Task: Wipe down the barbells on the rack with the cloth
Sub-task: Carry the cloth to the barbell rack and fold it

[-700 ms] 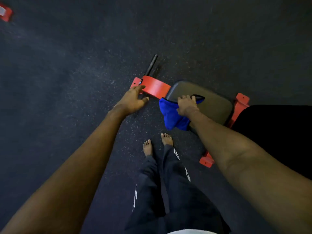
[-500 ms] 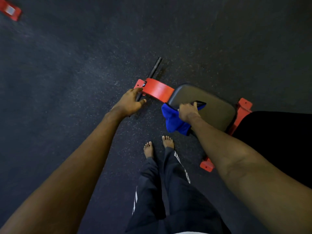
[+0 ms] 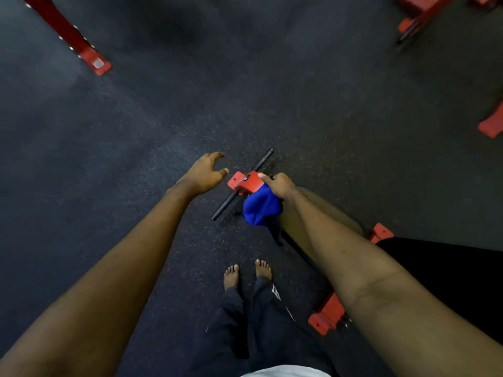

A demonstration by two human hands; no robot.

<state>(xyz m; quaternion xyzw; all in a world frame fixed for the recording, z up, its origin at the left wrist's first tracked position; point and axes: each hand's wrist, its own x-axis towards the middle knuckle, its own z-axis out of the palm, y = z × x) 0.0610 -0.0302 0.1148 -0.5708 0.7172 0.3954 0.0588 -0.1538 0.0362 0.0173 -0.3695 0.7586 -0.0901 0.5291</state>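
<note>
- Down below, the left hand [image 3: 203, 174] hangs in the air with its fingers spread wide and nothing in it.
- It is just beside the red bracket [image 3: 246, 182] but not touching it.
- The right hand [image 3: 278, 185] is curled tight around a blue cloth [image 3: 260, 208].
- Its thumb lies on top of the red bracket, and the cloth hangs down in a bunch under the hand.
- A thin black bar [image 3: 243, 184] runs through the red bracket and pokes out on both sides, slanting across the dark floor [image 3: 190, 110].
- Behind the right arm is a grey padded seat [image 3: 326, 213], partly hidden by the arm.
- Two bare feet [image 3: 247, 273] stand on the floor near the seat, with dark trousers [image 3: 255, 322] above them.
- A red foot [image 3: 325, 318] of the frame sits on the floor by the right arm.
- More red frame pieces [image 3: 81, 47] show at the top corners, well apart from the hands.
</note>
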